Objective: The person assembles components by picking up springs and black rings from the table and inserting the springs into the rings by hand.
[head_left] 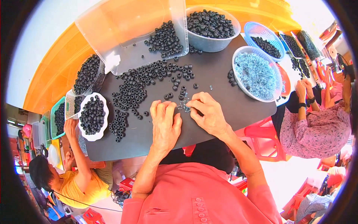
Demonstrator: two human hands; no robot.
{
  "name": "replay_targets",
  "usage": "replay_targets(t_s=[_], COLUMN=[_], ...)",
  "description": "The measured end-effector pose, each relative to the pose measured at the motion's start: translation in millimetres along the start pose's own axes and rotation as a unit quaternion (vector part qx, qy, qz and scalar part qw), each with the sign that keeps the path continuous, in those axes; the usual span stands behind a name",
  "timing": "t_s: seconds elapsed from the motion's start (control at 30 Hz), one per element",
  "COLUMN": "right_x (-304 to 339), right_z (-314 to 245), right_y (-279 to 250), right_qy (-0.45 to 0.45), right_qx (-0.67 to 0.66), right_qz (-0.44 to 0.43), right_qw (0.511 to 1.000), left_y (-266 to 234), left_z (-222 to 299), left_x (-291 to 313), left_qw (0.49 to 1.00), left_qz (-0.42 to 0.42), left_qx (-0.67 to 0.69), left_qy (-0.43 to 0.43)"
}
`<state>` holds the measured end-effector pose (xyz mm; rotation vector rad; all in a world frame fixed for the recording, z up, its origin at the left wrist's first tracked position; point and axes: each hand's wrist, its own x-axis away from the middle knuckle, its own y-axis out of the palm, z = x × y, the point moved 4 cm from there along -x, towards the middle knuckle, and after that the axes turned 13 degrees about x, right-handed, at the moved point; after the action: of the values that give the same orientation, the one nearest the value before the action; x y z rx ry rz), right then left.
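Over the dark table, my left hand [164, 121] has its fingers curled and closed, tips hidden, at the left side of a small pile of metal springs [183, 106]. Across the pile my right hand [209, 114] is bent with thumb and fingers drawn together at the springs. Whatever either hand holds is too small or hidden to make out. Just beyond the hands lie a few black round parts with holes [183, 88]. A larger spread of the same black parts [128, 91] covers the table to the left. Two loose springs [211, 87] rest right of the pile.
A clear bin [130, 59] tipped toward me spills black parts. Behind stands a full tub [212, 44]; at right, a bowl of springs [234, 61]. A white scalloped dish [106, 112] sits left. Co-workers in yellow [80, 186] and patterned pink [315, 130] flank the table.
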<state>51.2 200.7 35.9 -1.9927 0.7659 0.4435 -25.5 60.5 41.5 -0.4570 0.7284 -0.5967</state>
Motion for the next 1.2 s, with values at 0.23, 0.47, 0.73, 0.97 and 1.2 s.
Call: replay_targets(t_s=[0.23,0.47,0.73,0.97,1.2], right_x=[5,0,2,-24,-36], right_z=[9,4,14,13,16], right_y=[-4,-1,-9,-12,17], right_qy=[0.136,0.018,0.127,0.034,-0.095], right_qx=[-0.038,0.083,-0.052,0.056,0.21], right_qz=[0.046,0.017,0.074,0.002,-0.098], right_qw=[0.989,0.996,0.988,0.998,0.968], left_y=[-5,0,2,8,10], left_z=[6,3,5,2,-1], left_x=[10,13,9,11,13], left_qw=[0.997,0.992,0.991,0.989,0.99], left_qz=[0.006,0.003,0.012,0.003,0.003], left_qx=[0.073,0.122,0.126,0.143,0.137], left_qy=[0.027,0.036,0.047,0.04,0.044])
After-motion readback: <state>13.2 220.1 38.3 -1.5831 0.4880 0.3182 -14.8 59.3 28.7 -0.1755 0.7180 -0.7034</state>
